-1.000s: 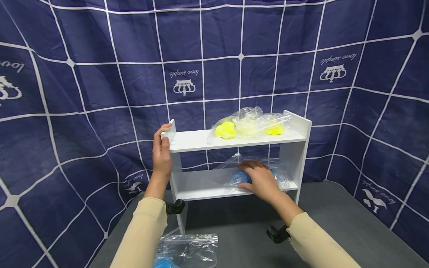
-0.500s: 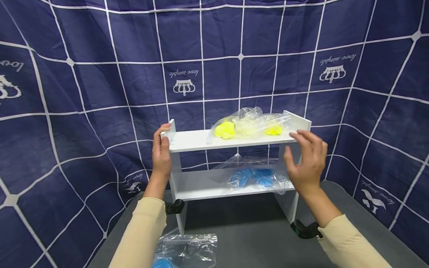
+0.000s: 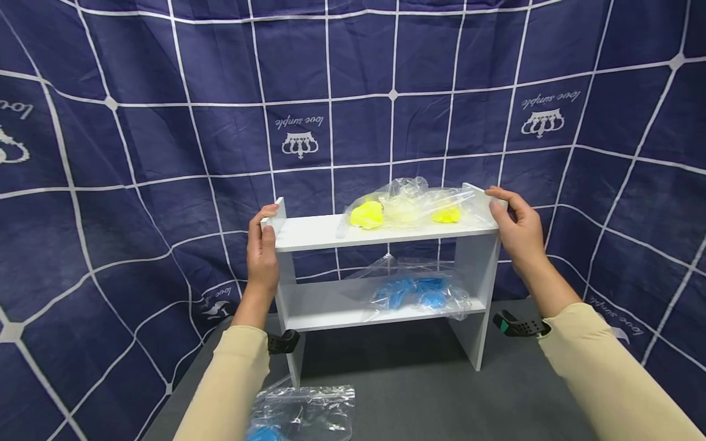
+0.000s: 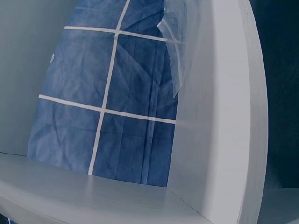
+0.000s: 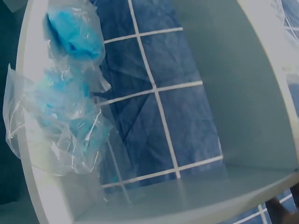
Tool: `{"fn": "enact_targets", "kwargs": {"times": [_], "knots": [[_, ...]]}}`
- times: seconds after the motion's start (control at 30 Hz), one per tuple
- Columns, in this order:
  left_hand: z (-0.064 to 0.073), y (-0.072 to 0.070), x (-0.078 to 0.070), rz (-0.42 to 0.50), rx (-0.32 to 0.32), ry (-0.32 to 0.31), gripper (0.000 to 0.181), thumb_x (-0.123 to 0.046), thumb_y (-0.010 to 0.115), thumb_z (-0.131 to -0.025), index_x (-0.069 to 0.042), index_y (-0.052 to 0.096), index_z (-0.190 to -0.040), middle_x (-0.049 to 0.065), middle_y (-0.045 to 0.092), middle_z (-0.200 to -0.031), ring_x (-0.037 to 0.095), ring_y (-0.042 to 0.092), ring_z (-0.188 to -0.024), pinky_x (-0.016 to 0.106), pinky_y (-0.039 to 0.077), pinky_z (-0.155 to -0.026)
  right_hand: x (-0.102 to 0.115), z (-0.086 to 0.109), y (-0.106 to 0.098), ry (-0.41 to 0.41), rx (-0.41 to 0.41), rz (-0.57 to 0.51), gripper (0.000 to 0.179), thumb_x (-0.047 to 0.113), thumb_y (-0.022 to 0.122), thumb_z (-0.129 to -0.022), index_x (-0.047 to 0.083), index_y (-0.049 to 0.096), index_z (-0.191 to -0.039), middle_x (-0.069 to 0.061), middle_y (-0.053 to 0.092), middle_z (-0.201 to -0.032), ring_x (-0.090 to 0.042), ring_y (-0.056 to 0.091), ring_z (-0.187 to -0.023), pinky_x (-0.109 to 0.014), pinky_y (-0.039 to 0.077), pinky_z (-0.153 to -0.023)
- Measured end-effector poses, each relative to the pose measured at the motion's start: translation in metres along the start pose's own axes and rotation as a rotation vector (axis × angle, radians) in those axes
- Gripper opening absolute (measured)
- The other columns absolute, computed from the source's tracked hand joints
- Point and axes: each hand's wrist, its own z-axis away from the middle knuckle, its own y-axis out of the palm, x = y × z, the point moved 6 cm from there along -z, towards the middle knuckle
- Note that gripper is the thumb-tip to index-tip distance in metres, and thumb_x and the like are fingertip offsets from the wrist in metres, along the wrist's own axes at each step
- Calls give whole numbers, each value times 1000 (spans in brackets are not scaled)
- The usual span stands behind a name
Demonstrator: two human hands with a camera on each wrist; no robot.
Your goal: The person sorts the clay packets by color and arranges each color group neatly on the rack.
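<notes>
A navy-blue fabric curtain [image 3: 220, 128] rises in front of me and wraps round both sides, softly creased and ruled with a white grid, small white diamonds [image 3: 393, 94] marking some crossings. White printed crowns [image 3: 300, 146] and cursive "love simple" lettering [image 3: 299, 122] stand upside down on it. Below spreads a flat, dark grey surface [image 3: 408, 401].

One wht shelf unit [image 3: 386, 242] w/ 2 boards [image 3: 322, 306], 2 side panels [image 3: 477, 269]. 1 L hand [image 3: 261, 257], 1 R hand [image 3: 522, 231], 2 beige sleeves [image 3: 234, 373], 2 blk wristbands [image 3: 283, 342]. Min. 2 yellow lumps [image 3: 366, 215], 3 blue clumps [image 3: 432, 299], 1 zip bag [image 3: 328, 407]; shelved bags [image 3: 408, 186], count unclear. 3 crown prints [image 3: 300, 145] on backdrop [image 3: 361, 55].
</notes>
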Motion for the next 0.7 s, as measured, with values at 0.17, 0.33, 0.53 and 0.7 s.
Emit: {"fn": "enact_targets", "kwargs": {"times": [0.17,0.33,0.53,0.7], "knots": [[1,-2,0,-4,13,-14,28,-5,32,-101,11,40,-123,23,43,-138,20,40,-134,28,29,-111,-12,1,4,-22,98,-199,32,19,50,-100,10,57,-130,7,54,-140,-5,48,-122,-9,39,-87],[-2,2,-7,-18,19,-12,27,-2,31,-100,12,40,-121,26,43,-137,20,39,-134,27,28,-112,-17,-1,0,-42,158,-258,34,20,54,-98,10,55,-131,6,50,-145,-7,46,-126,-9,40,-86],[-1,4,-31,-34,28,-85,31,-2,30,-101,16,35,-125,31,36,-142,22,37,-136,25,28,-111,-15,0,4,-43,171,-247,33,20,54,-98,9,55,-129,4,48,-147,-4,48,-122,-10,42,-83],[7,-5,-26,-112,88,-206,38,-6,32,-102,4,34,-139,17,30,-155,21,30,-143,19,26,-110,-14,4,6,-34,178,-209,33,21,52,-99,10,54,-130,2,44,-150,-5,47,-123,-10,44,-79]]}}
